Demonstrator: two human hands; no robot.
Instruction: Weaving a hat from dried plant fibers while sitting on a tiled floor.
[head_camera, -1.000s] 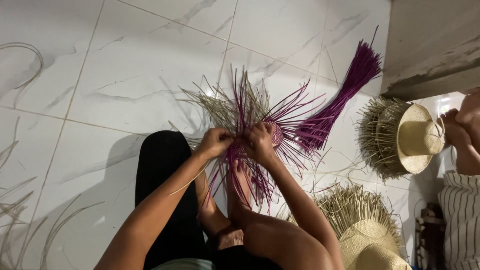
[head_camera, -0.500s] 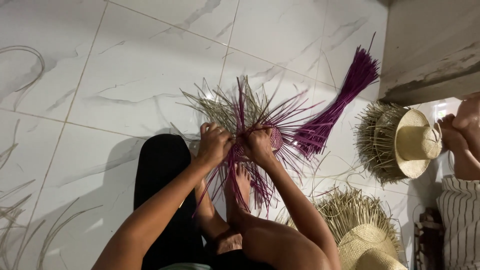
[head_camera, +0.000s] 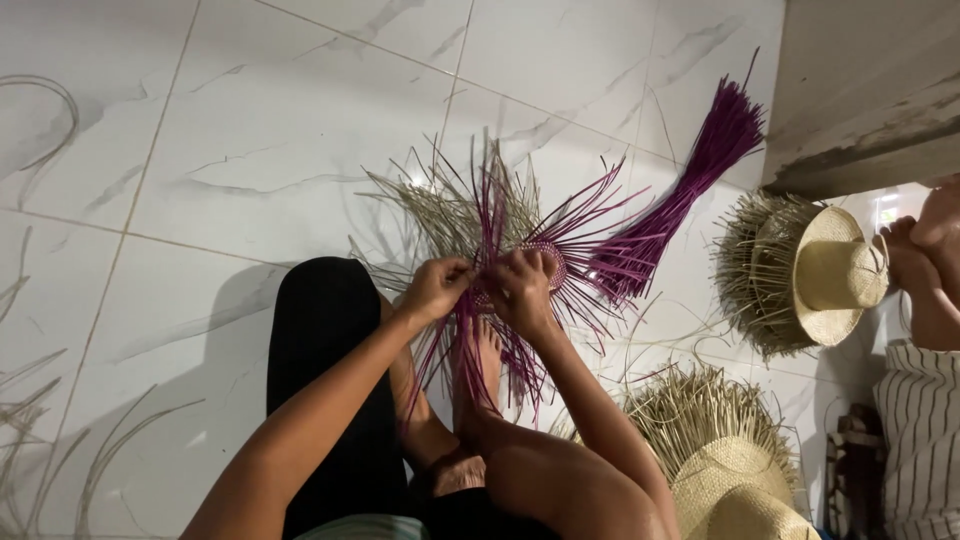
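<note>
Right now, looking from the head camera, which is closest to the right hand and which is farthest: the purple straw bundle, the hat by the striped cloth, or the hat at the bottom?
1. Purple straw bundle, upper right.
2. Bottom hat, lower right.
3. Hat by the striped cloth, far right.

The last two are a close call from the right hand.

White marbled floor tiles, purple straw bundle, two unfinished straw hats, loose pale strands, another person's striped garment

woven centre mostly hidden behind right hand, lower straw hat cut by bottom edge
</note>
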